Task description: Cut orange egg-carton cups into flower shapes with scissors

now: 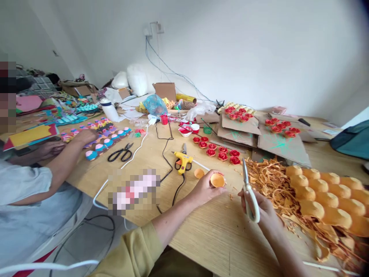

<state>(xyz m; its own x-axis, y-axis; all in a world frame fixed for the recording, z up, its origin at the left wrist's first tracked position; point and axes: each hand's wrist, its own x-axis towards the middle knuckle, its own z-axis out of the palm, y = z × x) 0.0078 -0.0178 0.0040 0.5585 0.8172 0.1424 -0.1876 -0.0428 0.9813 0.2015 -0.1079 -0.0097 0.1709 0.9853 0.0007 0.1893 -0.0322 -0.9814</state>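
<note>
One orange cup [217, 180] sits in the left hand [205, 187], whose fingers and thumb curve around its sides, its round opening turned upward. The right hand [263, 207] closes around the white-handled scissors [247, 188], blades pointing up and away; exactly how its fingers sit in the loops is hard to tell. The scissors and the held cup are apart. Just beyond the left hand, a second cup [199, 173] rests on the table [213, 227], near a yellow glue gun [183, 161]. Orange trimmings [266, 184] lie beyond the right hand, beside an egg tray [340, 191].
</note>
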